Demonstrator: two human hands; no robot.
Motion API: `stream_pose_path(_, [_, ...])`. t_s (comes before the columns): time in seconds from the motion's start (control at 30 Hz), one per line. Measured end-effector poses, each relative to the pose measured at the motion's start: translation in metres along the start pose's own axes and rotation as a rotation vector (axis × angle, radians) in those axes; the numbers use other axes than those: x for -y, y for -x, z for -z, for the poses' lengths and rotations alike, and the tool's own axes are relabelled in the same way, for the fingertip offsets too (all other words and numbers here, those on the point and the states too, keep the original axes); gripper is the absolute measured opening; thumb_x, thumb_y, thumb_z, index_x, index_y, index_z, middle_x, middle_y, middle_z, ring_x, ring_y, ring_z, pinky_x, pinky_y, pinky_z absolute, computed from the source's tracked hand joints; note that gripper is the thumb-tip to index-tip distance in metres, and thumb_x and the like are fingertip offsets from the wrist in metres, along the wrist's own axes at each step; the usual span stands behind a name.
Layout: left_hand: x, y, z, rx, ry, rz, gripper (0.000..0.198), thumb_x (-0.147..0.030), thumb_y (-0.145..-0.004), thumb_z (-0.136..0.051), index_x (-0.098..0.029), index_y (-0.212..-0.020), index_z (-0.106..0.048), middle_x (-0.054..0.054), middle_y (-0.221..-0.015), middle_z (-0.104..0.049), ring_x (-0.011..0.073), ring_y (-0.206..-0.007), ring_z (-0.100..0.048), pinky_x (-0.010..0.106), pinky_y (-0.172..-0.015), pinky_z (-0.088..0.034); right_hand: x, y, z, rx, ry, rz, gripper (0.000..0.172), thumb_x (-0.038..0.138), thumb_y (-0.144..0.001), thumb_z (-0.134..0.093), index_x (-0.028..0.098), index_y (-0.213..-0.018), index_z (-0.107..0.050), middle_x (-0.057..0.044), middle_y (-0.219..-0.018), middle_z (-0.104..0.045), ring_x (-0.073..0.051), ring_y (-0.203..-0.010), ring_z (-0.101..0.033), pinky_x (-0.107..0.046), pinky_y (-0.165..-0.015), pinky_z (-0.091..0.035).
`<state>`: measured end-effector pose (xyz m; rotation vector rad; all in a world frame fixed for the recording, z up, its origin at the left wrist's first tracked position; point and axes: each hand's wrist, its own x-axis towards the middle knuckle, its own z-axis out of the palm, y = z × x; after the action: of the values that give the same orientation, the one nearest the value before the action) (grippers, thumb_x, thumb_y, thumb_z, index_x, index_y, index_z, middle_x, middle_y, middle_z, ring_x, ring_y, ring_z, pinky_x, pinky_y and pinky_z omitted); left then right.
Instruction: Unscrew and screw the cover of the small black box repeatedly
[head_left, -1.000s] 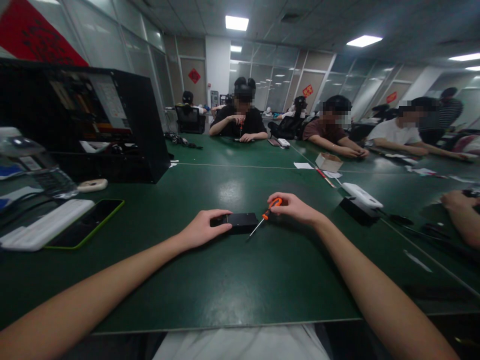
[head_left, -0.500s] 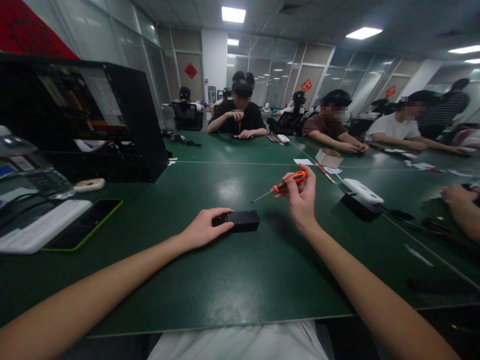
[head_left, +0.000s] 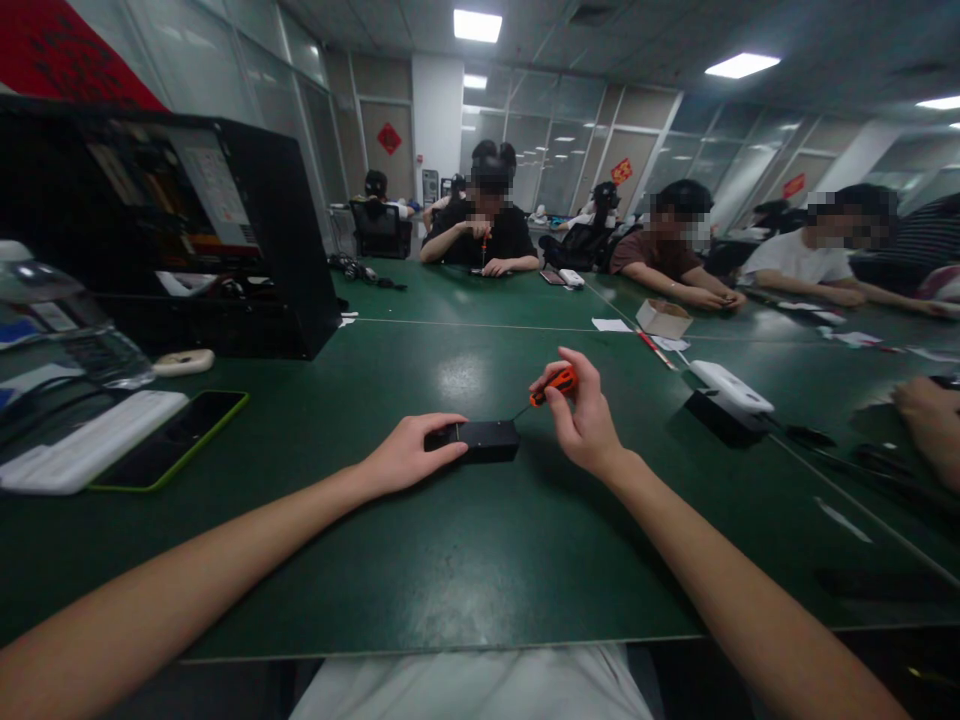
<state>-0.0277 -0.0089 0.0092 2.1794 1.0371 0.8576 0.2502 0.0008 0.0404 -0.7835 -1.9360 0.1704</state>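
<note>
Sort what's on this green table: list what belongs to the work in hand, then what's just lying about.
In hand: small black rectangular box, held by the left hand; orange-handled screwdriver, gripped in the right hand.
Lying about: green-edged black phone; white keyboard; small cardboard box; white plastic unit.

The small box [head_left: 484, 440] looks like matt black plastic, the screwdriver [head_left: 551, 385] handle glossy orange plastic, the tabletop [head_left: 450, 560] smooth, faintly sheened green.

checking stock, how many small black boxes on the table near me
2. One small black box lies under the left hand; the right hand points a screwdriver at it. The other black box sits to the right beneath a white device. More may be hidden.
</note>
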Motion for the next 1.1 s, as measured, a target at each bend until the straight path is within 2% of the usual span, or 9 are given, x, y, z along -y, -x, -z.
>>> stream_pose_path(0.07, [0.0, 0.0, 0.0, 0.0, -0.003, 0.0, 0.041, -0.044, -0.092, -0.064, -0.02, -0.125, -0.069, 0.009, -0.123, -0.074, 0.029, -0.11, -0.068, 0.04, -0.098, -0.051, 0.0, 0.0, 0.0, 0.006, 0.007, 0.016, 0.051, 0.024, -0.102, -0.041, 0.034, -0.148, -0.023, -0.004, -0.11, -0.054, -0.017, -0.091, -0.066, -0.042, -0.087, -0.057])
stream_pose_path(0.27, [0.0, 0.0, 0.0, 0.007, 0.001, -0.008, 0.041, -0.045, -0.092, -0.063, -0.02, -0.125, -0.069, 0.009, -0.121, -0.074, 0.0288, -0.109, -0.069, 0.04, -0.097, -0.052, 0.001, -0.001, -0.007, -0.145, -0.171, 0.044, 0.05, 0.028, -0.102, -0.044, 0.04, -0.147, -0.024, -0.003, -0.111, -0.052, -0.016, -0.089, -0.066, -0.043, -0.085, -0.059])
stream_pose_path(0.33, [0.001, 0.0, 0.0, 0.007, 0.002, -0.01, 0.041, -0.045, -0.092, -0.064, -0.021, -0.124, -0.069, 0.009, -0.121, -0.074, 0.0286, -0.11, -0.069, 0.039, -0.097, -0.052, 0.002, -0.001, -0.008, -0.147, -0.203, 0.037, 0.049, 0.029, -0.102, -0.045, 0.041, -0.146, -0.026, -0.003, -0.111, -0.052, -0.017, -0.09, -0.066, -0.043, -0.085, -0.06])
stream_pose_path(0.6, [0.001, 0.0, 0.0, 0.003, -0.001, -0.01, 0.04, -0.043, -0.092, -0.063, -0.02, -0.125, -0.07, 0.008, -0.122, -0.074, 0.0286, -0.111, -0.068, 0.038, -0.098, -0.051, 0.005, -0.001, -0.005, -0.035, -0.169, 0.064, 0.049, 0.023, -0.101, -0.048, 0.038, -0.144, -0.029, -0.003, -0.113, -0.053, -0.017, -0.094, -0.066, -0.041, -0.087, -0.058])
stream_pose_path(0.8, [0.002, -0.001, -0.001, 0.0, -0.006, 0.001, 0.041, -0.042, -0.092, -0.065, -0.02, -0.126, -0.069, 0.008, -0.123, -0.074, 0.0287, -0.111, -0.068, 0.038, -0.097, -0.051, 0.012, -0.015, -0.011, -0.029, -0.103, 0.015, 0.07, 0.022, -0.09, -0.068, 0.036, -0.144, -0.026, -0.001, -0.103, -0.055, -0.016, -0.09, -0.061, -0.039, -0.089, -0.056])
stream_pose_path(1.0, [0.001, 0.0, 0.0, -0.003, -0.009, 0.015, 0.041, -0.043, -0.092, -0.065, -0.019, -0.126, -0.069, 0.009, -0.121, -0.074, 0.0281, -0.108, -0.069, 0.039, -0.096, -0.051, 0.023, -0.047, -0.013, 0.171, -0.035, -0.031, 0.072, 0.018, -0.086, -0.066, 0.029, -0.146, -0.029, -0.002, -0.099, -0.056, -0.017, -0.085, -0.059, -0.037, -0.083, -0.055])
stream_pose_path(1.1, [-0.001, 0.001, 0.0, 0.0, -0.012, 0.011, 0.04, -0.042, -0.09, -0.068, -0.018, -0.121, -0.07, 0.008, -0.115, -0.075, 0.0265, -0.102, -0.07, 0.037, -0.092, -0.053, 0.03, -0.051, -0.015, 0.22, -0.038, -0.018, 0.074, 0.015, -0.086, -0.064, 0.028, -0.15, -0.029, -0.004, -0.104, -0.057, -0.017, -0.083, -0.058, -0.037, -0.081, -0.055])
